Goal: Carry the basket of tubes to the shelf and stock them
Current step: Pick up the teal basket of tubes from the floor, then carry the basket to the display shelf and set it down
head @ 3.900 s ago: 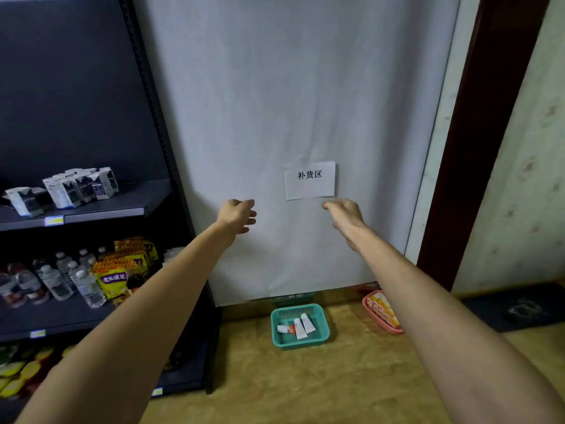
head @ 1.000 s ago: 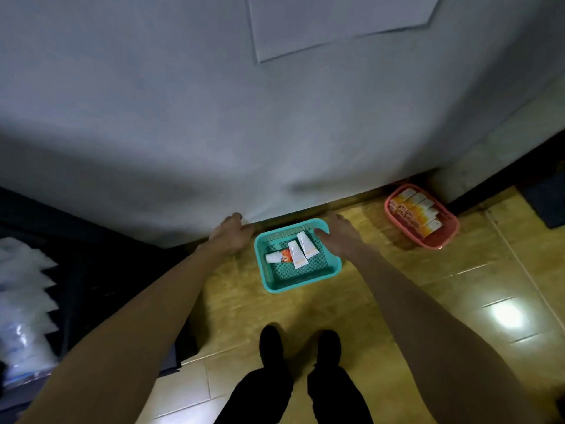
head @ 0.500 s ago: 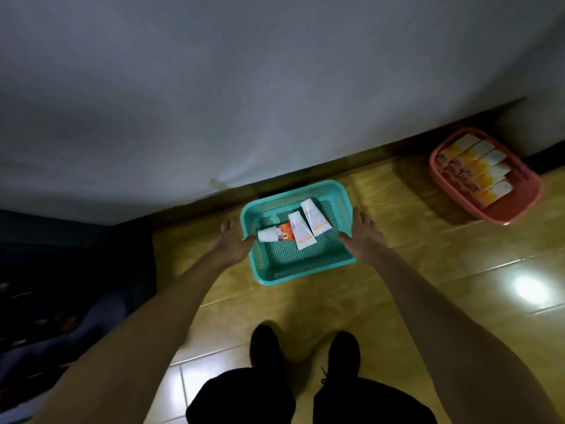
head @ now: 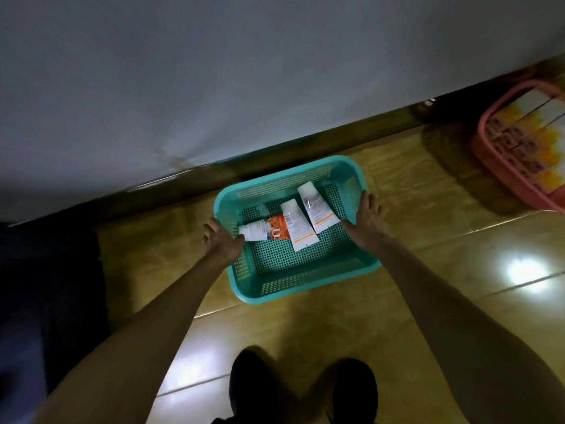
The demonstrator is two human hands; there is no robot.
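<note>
Head view: teal perforated basket (head: 293,270) on the tiled floor (head: 428,301) by the wall. My left hand (head: 221,241) grips its left rim, my right hand (head: 365,217) its right rim. Inside lie three tubes (head: 298,226), white with orange; their print is too small to read. Pink basket (head: 501,166) of boxes sits well right of it.

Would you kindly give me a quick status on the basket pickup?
Left hand and right hand on teal basket sides, grip unclear. Basket on floor, three tubes inside. Nothing blocking.
</note>
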